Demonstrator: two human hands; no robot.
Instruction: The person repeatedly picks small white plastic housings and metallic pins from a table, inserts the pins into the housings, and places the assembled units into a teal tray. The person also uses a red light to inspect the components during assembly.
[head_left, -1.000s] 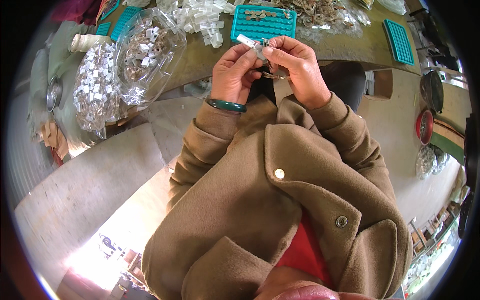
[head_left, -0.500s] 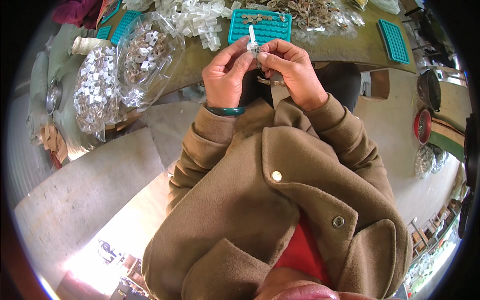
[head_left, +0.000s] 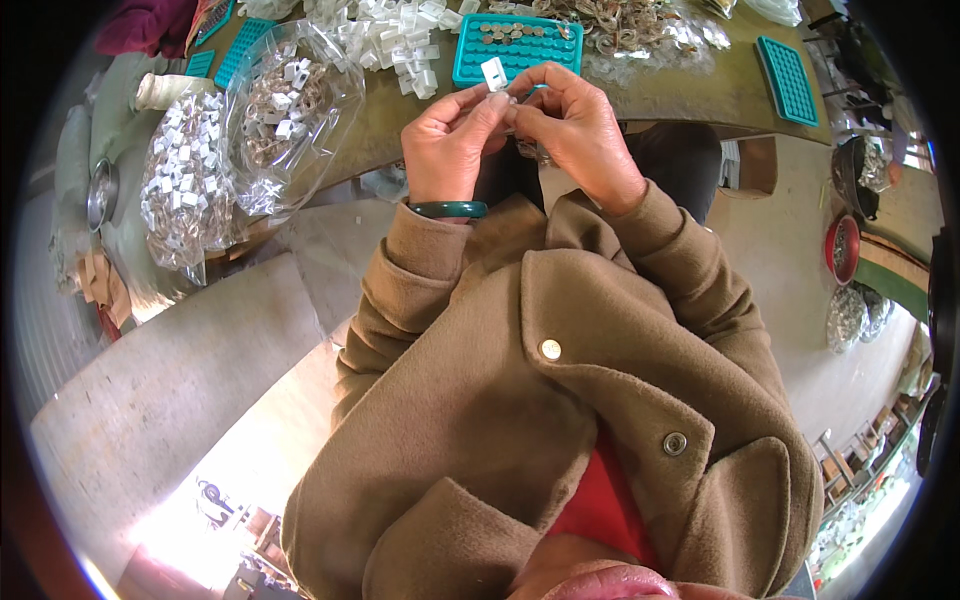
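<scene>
Over the near table edge, my two hands meet at the fingertips. A small white plastic case point(head_left: 494, 73) stands up from the pinch of my left hand point(head_left: 445, 155), its flat lid-like part tilted toward the far side. Against the same spot, the thumb and forefinger of my right hand point(head_left: 588, 135) are closed; whatever they grip is hidden by the fingers. Just beyond lies a teal grid tray point(head_left: 463, 66) with several small round metallic discs point(head_left: 513, 34) in its far rows.
White plastic cases point(head_left: 410, 45) are heaped left of the tray, and brownish clear strap-like pieces point(head_left: 640, 30) to its right. Two clear bags point(head_left: 185, 190) of mixed pieces sit at the left. Another teal tray point(head_left: 786, 80) lies far right; a red bowl point(head_left: 843, 250) stands beyond.
The white case has turned, so its broad face now shows instead of its thin edge. My fingers have drawn closer together, and the strap-like piece dangling below them is mostly hidden.
</scene>
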